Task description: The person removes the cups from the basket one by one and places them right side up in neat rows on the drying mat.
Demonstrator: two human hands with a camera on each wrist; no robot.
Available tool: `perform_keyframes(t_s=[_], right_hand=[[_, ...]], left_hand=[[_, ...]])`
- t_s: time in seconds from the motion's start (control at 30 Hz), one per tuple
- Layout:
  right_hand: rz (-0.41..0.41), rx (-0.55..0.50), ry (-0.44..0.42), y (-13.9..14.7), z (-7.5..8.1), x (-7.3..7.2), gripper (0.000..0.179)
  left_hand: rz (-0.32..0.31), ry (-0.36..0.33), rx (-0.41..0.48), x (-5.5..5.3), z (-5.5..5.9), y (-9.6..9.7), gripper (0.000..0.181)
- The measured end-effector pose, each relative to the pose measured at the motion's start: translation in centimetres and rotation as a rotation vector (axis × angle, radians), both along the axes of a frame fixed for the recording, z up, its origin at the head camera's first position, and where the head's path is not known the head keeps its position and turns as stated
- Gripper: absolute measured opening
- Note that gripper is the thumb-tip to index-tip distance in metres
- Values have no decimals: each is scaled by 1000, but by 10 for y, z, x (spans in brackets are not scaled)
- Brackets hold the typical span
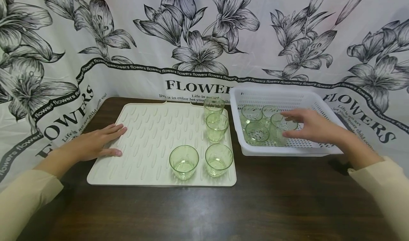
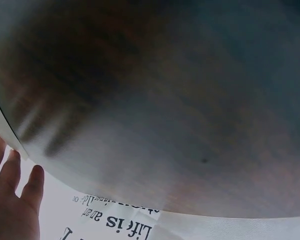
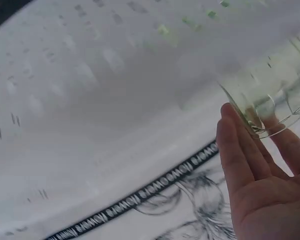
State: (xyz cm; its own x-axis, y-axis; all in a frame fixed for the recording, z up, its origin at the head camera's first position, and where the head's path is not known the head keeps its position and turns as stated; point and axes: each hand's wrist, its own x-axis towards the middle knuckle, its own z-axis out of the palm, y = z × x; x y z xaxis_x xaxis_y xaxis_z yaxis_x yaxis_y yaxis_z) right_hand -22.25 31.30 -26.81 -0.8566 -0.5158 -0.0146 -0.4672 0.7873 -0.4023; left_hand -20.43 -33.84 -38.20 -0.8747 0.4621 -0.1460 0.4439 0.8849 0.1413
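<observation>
My left hand point(image 1: 99, 141) rests with extended fingers on the left edge of the cream ribbed mat point(image 1: 143, 145). In the left wrist view, its fingertips show beside a large blurred surface. My right hand point(image 1: 311, 125) reaches into the white plastic basket point(image 1: 287, 151), thumb and fingers on either side of the rim of a pale green drinking glass point(image 1: 277, 133). The right wrist view has this glass point(image 3: 270, 100) between the thumb and the fingers. Other green glasses, such as the front-left one point(image 1: 257, 132), stand beside it in the basket.
On the mat's right part stand several green glasses: two at the front, a left one point(image 1: 184, 162) and a right one point(image 1: 218, 160), and others behind them, including one point(image 1: 216, 127). A dark wooden table point(image 1: 204, 212) lies beneath. Flower-printed cloth point(image 1: 198, 28) hangs close behind.
</observation>
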Motion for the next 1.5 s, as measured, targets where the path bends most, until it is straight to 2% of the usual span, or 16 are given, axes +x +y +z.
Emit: perform_keyframes(t_s=[0.23, 0.43, 0.73, 1.03, 1.3, 1.5], right_hand=[[-46, 30, 26, -14, 30, 1, 75], [-17, 9, 76, -33, 48, 1, 73], [17, -13, 114, -72, 63, 2, 71], [175, -135, 103, -115, 65, -7, 71], [224, -111, 70, -156, 56, -13, 76], [298, -97, 69, -183, 43, -20, 80]], left_hand=[[-10, 5, 4, 0, 4, 3, 90], [-8, 8, -1, 0, 3, 3, 90], [-9, 11, -1, 0, 1, 3, 90], [-13, 10, 0, 1, 2, 3, 90], [-17, 13, -8, 1, 1, 5, 89], [-9, 5, -22, 0, 3, 4, 90]])
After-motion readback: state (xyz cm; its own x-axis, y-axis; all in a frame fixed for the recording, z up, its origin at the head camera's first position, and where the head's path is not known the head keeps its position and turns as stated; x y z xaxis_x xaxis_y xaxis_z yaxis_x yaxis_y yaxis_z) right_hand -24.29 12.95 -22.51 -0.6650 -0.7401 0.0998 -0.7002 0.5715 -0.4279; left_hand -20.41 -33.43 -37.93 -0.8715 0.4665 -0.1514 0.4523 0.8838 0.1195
